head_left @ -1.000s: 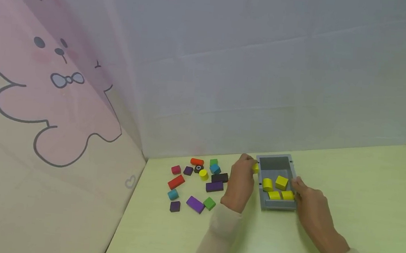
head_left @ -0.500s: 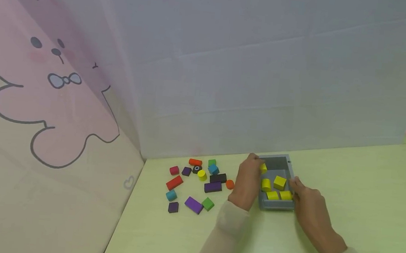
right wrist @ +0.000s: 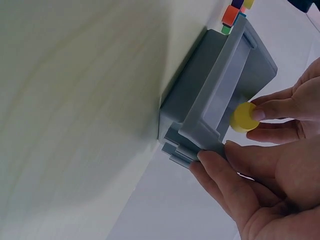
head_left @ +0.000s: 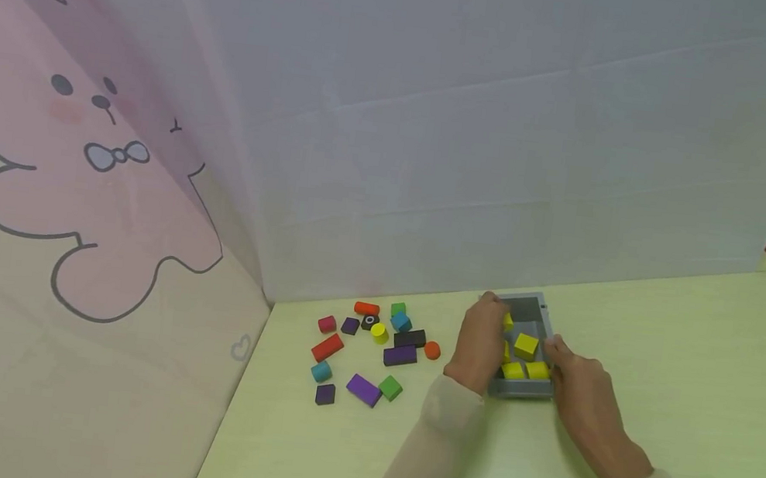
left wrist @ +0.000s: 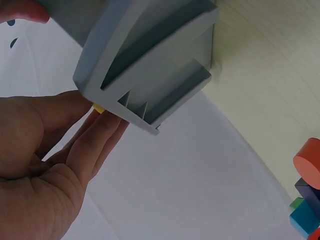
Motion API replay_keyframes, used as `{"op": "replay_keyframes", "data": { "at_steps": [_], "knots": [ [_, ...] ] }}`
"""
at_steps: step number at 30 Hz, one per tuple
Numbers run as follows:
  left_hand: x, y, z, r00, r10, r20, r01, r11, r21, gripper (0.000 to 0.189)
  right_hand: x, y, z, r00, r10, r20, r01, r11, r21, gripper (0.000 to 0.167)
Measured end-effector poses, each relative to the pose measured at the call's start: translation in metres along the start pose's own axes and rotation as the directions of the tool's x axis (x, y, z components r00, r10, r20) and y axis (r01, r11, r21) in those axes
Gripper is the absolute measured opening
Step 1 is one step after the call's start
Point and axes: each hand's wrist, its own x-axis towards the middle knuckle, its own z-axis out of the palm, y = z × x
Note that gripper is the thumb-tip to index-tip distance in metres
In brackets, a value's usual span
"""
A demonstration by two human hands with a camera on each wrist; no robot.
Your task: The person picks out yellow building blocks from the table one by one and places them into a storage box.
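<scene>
A grey plastic bin (head_left: 523, 388) stands on the table with several yellow blocks inside, among them a yellow cube (head_left: 525, 347). My left hand (head_left: 478, 344) reaches over the bin's left rim. Between its thumb and fingers it pinches a yellow cylinder block (right wrist: 242, 118), which is inside the bin's opening in the right wrist view. My right hand (head_left: 586, 404) grips the bin's right wall, thumb at the rim and fingers on the outside. From the left wrist, the bin hides most of the held block.
Left of the bin lie several loose blocks, including a red bar (head_left: 327, 348), a purple block (head_left: 363, 390), a green block (head_left: 391, 388), an orange round block (head_left: 432, 350) and a yellow cylinder (head_left: 379, 333). A pale curtain (head_left: 419, 157) hangs along the table's back edge.
My left hand has moved right, from beside the bin to over its left side, carrying the yellow block. The orange round block has come into sight. My right hand keeps its grip.
</scene>
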Motion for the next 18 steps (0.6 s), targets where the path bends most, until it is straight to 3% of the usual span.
{"op": "replay_keyframes", "data": {
  "at_steps": [10, 18],
  "knots": [
    [0.007, 0.003, 0.010, 0.999, -0.016, 0.050, 0.009, 0.992, 0.126, 0.032, -0.001, 0.002, 0.001, 0.999, -0.022, -0.024, 0.021, 1.000, -0.012, 0.040],
    [0.013, 0.008, 0.018, 0.994, -0.031, 0.105, 0.006, 0.972, 0.235, 0.032, -0.001, 0.002, 0.001, 1.000, -0.012, -0.008, 0.012, 1.000, -0.011, 0.040]
  ]
}}
